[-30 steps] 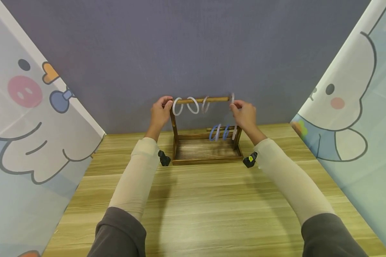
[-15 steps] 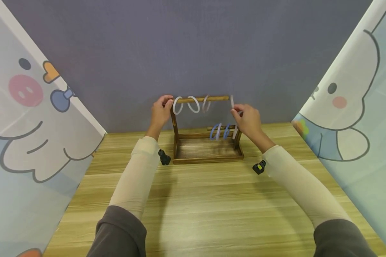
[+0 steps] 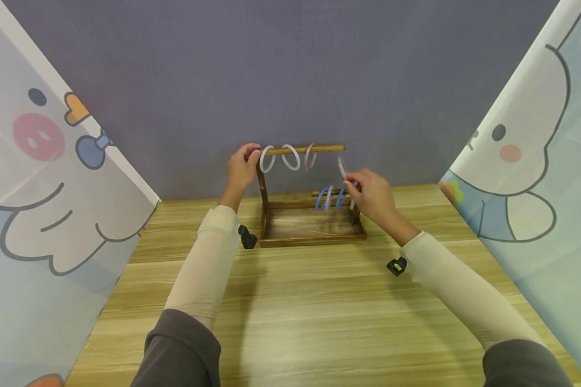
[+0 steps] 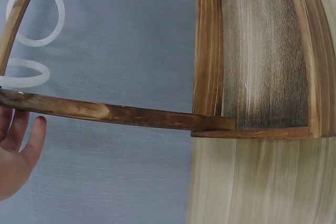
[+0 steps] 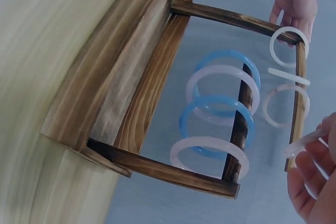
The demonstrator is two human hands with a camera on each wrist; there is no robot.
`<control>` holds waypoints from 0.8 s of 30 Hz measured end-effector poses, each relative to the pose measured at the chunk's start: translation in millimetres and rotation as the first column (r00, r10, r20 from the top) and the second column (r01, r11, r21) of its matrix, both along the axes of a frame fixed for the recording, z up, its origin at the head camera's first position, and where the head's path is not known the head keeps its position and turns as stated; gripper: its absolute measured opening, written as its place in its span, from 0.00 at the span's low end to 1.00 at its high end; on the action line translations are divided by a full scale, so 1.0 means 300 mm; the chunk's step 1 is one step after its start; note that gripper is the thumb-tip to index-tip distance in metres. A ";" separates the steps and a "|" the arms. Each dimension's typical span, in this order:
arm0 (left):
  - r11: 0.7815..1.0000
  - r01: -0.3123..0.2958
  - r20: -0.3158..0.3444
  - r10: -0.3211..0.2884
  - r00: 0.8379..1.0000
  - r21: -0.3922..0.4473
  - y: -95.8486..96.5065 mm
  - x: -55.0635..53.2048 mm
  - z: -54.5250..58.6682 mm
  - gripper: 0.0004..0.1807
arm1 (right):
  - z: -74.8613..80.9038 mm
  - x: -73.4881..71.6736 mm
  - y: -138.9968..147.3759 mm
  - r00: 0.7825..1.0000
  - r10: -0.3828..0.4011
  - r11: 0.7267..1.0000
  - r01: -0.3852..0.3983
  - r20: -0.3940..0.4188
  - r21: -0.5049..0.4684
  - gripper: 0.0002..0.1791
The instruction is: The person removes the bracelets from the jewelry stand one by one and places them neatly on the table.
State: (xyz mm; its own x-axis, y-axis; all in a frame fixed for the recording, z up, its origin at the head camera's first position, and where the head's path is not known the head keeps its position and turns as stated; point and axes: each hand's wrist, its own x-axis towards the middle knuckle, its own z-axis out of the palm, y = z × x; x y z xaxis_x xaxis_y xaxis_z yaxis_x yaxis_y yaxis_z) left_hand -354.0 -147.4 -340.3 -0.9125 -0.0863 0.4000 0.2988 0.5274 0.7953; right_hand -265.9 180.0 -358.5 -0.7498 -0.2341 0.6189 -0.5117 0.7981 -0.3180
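My right hand (image 3: 374,196) pinches a pale translucent bangle (image 3: 342,167) between thumb and fingers. It is tilted, a little below the free right end of the top rod (image 3: 330,148) on a wooden bangle rack (image 3: 314,242). My left hand (image 3: 242,166) holds the rack's upper left corner; the left wrist view shows its fingers behind the post (image 4: 105,111). On the top rod hang two white bangles (image 4: 62,14) and a pinkish one (image 5: 265,109). The lower rod carries two blue bangles (image 5: 215,99), a lilac one (image 5: 223,70) and a pale pink one (image 5: 207,141).
The rack's base is a shallow tray standing on a wood-grain table (image 3: 310,312), close to a grey back wall (image 3: 290,70). Cartoon-printed panels (image 3: 43,177) flank both sides. A black wrist camera (image 3: 397,265) sits under the right sleeve, another (image 3: 247,237) by the left.
The right hand has drawn the pale bangle away from the top rod's end and downward, and the bangle now leans. My left hand stays on the rack's corner.
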 end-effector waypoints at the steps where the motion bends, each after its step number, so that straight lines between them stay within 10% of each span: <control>1: 1.000 0.002 -0.001 -0.002 1.000 0.004 0.000 0.000 0.001 0.16 | -0.003 0.006 -0.001 1.000 0.016 1.000 -0.016 -0.016 0.007 0.11; 24: 0.998 0.019 0.003 -0.019 1.000 0.057 -0.006 -0.003 -0.003 0.15 | -0.092 0.128 -0.080 0.930 0.364 0.903 -0.338 -0.054 0.266 0.10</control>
